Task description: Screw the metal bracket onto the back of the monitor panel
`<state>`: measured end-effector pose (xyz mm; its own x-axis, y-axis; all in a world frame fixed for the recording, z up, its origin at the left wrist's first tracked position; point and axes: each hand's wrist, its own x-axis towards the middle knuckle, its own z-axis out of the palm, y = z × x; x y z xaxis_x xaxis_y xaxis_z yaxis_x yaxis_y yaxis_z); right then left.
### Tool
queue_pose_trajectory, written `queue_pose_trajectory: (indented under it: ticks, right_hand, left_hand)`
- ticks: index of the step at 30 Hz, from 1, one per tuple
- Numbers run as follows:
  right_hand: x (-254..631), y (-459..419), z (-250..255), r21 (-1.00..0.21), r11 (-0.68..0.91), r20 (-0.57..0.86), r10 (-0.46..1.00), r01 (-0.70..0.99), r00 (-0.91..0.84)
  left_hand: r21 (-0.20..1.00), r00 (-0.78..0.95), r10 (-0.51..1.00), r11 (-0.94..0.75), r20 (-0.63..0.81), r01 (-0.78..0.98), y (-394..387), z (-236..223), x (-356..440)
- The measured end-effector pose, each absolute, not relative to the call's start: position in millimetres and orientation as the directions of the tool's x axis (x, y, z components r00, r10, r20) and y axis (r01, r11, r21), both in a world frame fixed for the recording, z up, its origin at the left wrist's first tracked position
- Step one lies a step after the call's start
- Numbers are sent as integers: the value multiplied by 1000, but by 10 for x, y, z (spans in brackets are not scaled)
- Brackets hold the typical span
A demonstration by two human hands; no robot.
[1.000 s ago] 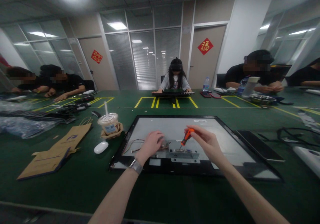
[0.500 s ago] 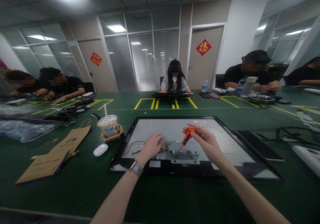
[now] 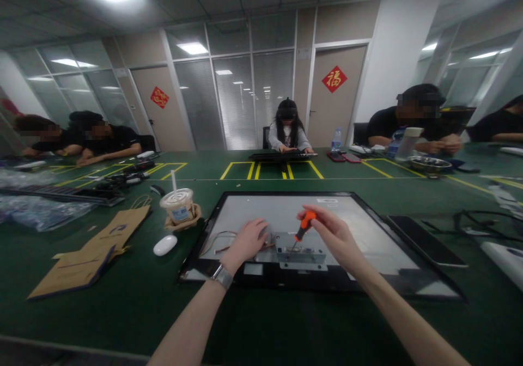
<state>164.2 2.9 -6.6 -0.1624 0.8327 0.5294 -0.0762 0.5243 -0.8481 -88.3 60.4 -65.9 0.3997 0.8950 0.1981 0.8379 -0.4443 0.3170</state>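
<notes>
A monitor panel (image 3: 368, 241) lies face down on the green table in front of me, its silver back showing inside a black frame. My right hand (image 3: 332, 234) is closed round an orange-handled screwdriver (image 3: 303, 226), whose tip rests on the metal bracket (image 3: 300, 249) near the panel's front edge. My left hand (image 3: 248, 239), a watch on its wrist, lies curled on the panel just left of the bracket, over thin wires (image 3: 218, 237); whether it grips anything is hidden.
A drink cup with a straw (image 3: 178, 205), a white mouse (image 3: 164, 244) and a brown paper bag (image 3: 92, 246) lie to the left. A dark slab (image 3: 425, 239) and cables (image 3: 482, 224) sit to the right. Other people sit round the table.
Both hands hold nearly the same place on the panel; the view has shifted slightly. The screwdriver stays on the bracket.
</notes>
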Motion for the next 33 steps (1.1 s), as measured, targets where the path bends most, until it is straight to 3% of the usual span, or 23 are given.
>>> queue_pose_trajectory:
  ticks: [13, 25, 33]
  right_hand:
    - [1570, -32, 12, -740, 660, 659, 750, 132, -56]
    - [1678, 29, -52, -851, 524, 521, 835, -32, -179]
    - [1619, 16, -32, -804, 593, 590, 805, 39, -70]
  left_hand:
    - [301, 404, 893, -447, 198, 842, 605, -673, -890]
    - [308, 399, 901, -433, 172, 847, 554, -594, -867]
    - [290, 414, 892, -451, 182, 844, 581, -641, -881]
